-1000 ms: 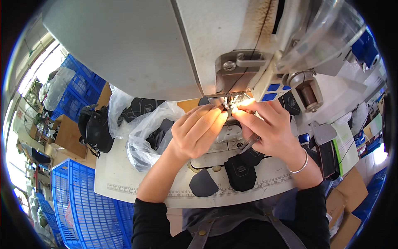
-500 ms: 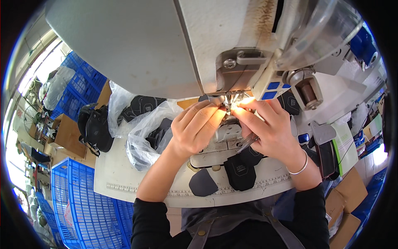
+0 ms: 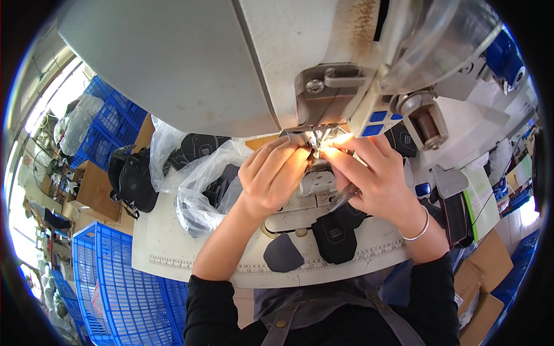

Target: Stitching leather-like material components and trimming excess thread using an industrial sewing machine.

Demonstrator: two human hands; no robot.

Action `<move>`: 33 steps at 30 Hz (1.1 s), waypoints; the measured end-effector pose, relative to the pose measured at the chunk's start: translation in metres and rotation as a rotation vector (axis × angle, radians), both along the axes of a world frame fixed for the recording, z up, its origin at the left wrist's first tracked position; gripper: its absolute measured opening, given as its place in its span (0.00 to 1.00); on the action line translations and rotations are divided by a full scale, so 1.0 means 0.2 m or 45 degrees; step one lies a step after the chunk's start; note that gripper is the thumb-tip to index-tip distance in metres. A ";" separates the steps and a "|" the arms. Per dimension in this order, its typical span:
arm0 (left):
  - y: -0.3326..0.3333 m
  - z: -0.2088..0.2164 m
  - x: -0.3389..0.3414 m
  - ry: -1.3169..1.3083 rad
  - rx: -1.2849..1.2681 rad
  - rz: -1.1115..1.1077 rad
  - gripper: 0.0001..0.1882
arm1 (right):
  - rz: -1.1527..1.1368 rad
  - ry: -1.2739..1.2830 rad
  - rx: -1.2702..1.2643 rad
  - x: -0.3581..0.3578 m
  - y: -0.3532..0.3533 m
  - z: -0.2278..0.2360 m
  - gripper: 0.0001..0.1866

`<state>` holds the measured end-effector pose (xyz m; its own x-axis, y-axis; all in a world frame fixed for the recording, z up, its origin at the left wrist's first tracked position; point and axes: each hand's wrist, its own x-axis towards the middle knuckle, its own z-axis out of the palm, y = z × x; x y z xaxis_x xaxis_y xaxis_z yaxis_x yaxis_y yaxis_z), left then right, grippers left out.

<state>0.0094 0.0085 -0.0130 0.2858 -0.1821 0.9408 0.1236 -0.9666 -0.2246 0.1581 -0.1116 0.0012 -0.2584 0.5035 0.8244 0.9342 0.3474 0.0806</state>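
Head view: I see the left hand (image 3: pixel 270 177) narrowed, fingertips bunched at the lit needle area of the sewing machine (image 3: pixel 173 63); the right hand (image 3: pixel 374 176) pinches close opposite, its lower fingers curled around a slim metal tool (image 3: pixel 343 198); I cannot tell what the fingertips grip; a black patch (image 3: pixel 336 241) lies on the table (image 3: pixel 216 254).

Black sleeves (image 3: pixel 211 309) flank a grey apron (image 3: pixel 337 293) with brass-coloured studs (image 3: pixel 281 324); slim silvery bangle (image 3: pixel 424 228) right of the apron
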 end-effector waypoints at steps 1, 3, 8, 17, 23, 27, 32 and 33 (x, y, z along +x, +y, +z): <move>0.00 0.00 0.00 -0.009 0.016 0.019 0.10 | -0.001 0.001 0.001 0.00 0.00 0.00 0.23; 0.01 0.00 0.00 -0.017 0.031 0.039 0.08 | -0.009 -0.002 -0.004 0.00 0.00 0.00 0.23; 0.02 -0.02 0.01 -0.042 0.030 0.063 0.10 | -0.017 -0.008 0.011 -0.01 0.00 -0.01 0.23; 0.03 -0.02 0.02 -0.061 0.017 0.044 0.10 | 0.012 0.006 0.029 0.00 0.01 -0.01 0.21; 0.00 0.00 0.02 -0.027 0.026 0.022 0.09 | 0.030 0.011 0.093 0.01 0.00 0.00 0.20; 0.01 0.00 0.01 -0.037 0.013 0.027 0.10 | 0.074 0.040 0.095 0.00 0.01 0.00 0.19; -0.03 0.06 -0.13 0.123 0.189 0.217 0.09 | 0.118 0.082 0.039 -0.01 0.00 0.02 0.17; -0.05 0.07 -0.19 0.121 0.182 0.238 0.09 | 0.129 0.081 0.032 0.00 -0.01 0.02 0.18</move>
<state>-0.0288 -0.0023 0.0009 0.4129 -0.2471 0.8766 0.2690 -0.8865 -0.3766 0.1582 -0.1133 0.0052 -0.2540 0.4566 0.8526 0.8978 0.4393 0.0322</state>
